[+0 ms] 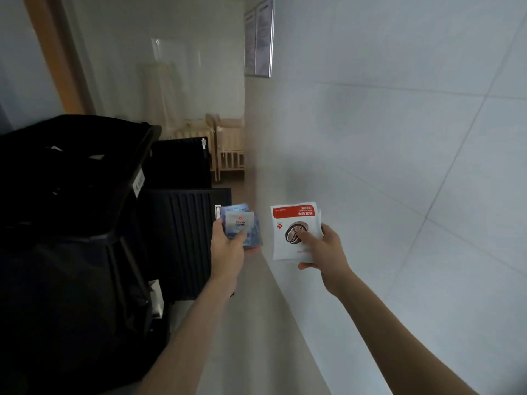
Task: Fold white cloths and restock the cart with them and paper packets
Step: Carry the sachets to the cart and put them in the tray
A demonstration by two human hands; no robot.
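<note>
My left hand [228,246] grips a small stack of blue and grey paper packets [241,223], thumb on the top one. My right hand [319,249] holds a few larger white packets with a red band and a round brown picture [291,226], thumb pressed on the front. Both hands are raised side by side in front of me, just right of the black cart [71,195]. The cart's ribbed black side panel [182,238] sits directly behind the left hand. No white cloths are in view.
A pale tiled wall [399,166] runs close along my right. A dark bag [57,309] hangs on the cart's near end. Wooden cots [228,149] stand at the corridor's far end, and framed notices [259,38] hang on the wall.
</note>
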